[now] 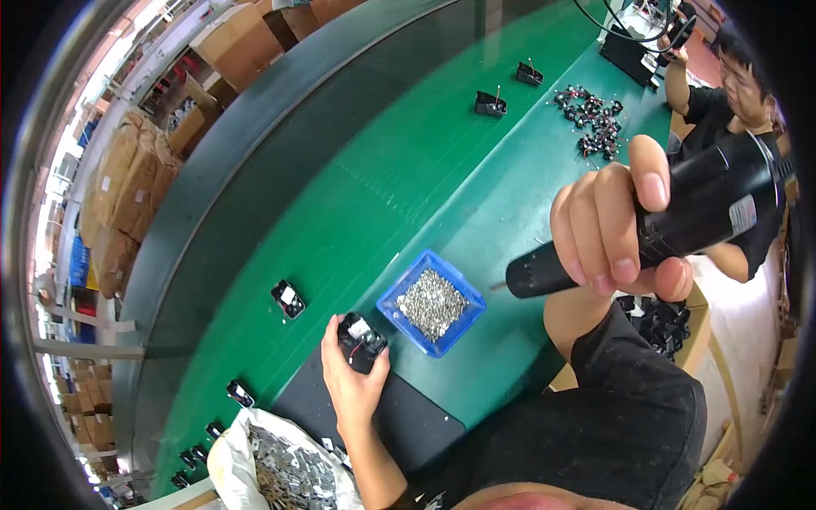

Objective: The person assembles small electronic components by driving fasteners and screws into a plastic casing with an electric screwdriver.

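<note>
My right hand [599,221] is raised close to the camera, fingers wrapped round a black electric screwdriver [710,200]. The driver's thin bit points left, above the work surface. My left hand [350,387] grips a small black plastic housing [361,338] between thumb and fingers, beside a black mat [416,416]. Inside the housing are a pale part and a thin red wire. A blue tray [393,299] full of small silvery screws [432,304] sits just right of that housing.
More black housings [288,299] lie along the green conveyor belt [340,195]. At the lower left stands a white sack [228,455] of flat metal pieces. Wired black parts [591,119] are heaped farther up the table. A co-worker [722,102] is at the upper right, beside a box of black parts [659,327].
</note>
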Motion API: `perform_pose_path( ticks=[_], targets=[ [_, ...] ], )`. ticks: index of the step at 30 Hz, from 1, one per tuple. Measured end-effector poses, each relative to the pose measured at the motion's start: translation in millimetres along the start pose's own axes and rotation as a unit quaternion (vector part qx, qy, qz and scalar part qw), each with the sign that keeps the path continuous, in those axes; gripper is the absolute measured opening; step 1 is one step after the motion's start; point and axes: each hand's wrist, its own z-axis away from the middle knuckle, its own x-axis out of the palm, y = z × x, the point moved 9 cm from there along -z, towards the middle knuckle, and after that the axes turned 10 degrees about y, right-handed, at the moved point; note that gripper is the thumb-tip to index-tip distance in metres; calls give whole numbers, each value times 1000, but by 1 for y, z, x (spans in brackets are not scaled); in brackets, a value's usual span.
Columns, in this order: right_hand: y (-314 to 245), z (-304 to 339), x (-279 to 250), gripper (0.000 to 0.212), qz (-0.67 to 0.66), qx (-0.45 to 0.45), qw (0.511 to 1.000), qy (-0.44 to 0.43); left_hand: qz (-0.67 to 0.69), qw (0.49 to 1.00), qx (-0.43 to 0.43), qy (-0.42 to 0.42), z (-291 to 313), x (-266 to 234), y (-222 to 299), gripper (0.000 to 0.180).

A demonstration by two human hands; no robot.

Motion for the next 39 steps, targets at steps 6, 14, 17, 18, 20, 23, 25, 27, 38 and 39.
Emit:
perform_pose_path(
  ticks=[6,14,17,18,20,23,25,27,38,39],
  targets=[
    [-28,7,-49,73,-33,-8,988,152,23,999,49,0,-79,30,52,81],
    [-48,21,-79,70,247,47,931,266,-93,993,55,-49,-154,103,8,76],
    [-67,28,-83,68,384,-11,854,352,-132,985,35,-110,-155,114,-11,85],
    [-73,34,-90,69,396,-17,834,383,-125,983,30,-133,-156,118,-8,90],
    [-76,34,-99,70,389,-4,842,375,-123,978,49,-160,-159,116,-3,105],
    [-79,33,-107,73,377,-11,853,362,-229,958,143,-94,-175,117,39,95],
    [-82,34,-110,74,366,17,854,370,-252,943,218,-23,-192,134,92,83],
    [-77,31,-112,76,359,45,859,361,-213,931,297,9,-209,164,139,78],
    [-60,36,-113,67,308,-38,869,386,-175,956,199,-129,-241,368,190,93],
    [-62,33,-113,65,327,-43,861,386,-181,955,201,-121,-243,381,192,82]
  ],
)
